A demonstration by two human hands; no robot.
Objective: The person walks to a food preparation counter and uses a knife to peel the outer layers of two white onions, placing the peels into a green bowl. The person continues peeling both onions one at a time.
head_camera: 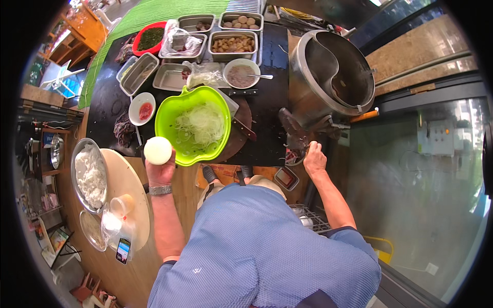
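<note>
My left hand [161, 172], with a metal watch band at the wrist, holds up a round, pale cream item [158, 150] by the table's front edge; its exact kind is unclear. Right beside it, a lime-green plastic basin [163, 115] contains thin, translucent pale slices [204, 122]. My right hand [315, 157] is closed at the end of a dark, glossy implement [294, 129], blurred, below a large divided steel pot [304, 82]. Between basin and pot, a knife with a reddish-brown handle [245, 129] lies on a round cutting board [239, 144].
Steel food trays [232, 56] line the back of the black table [271, 127], near a red bowl of chopped greens [150, 39]. A white bowl with a spoon [242, 73] stands forward. At left, a round side table [134, 192] bears a basin of white food [91, 176] and a phone [123, 250].
</note>
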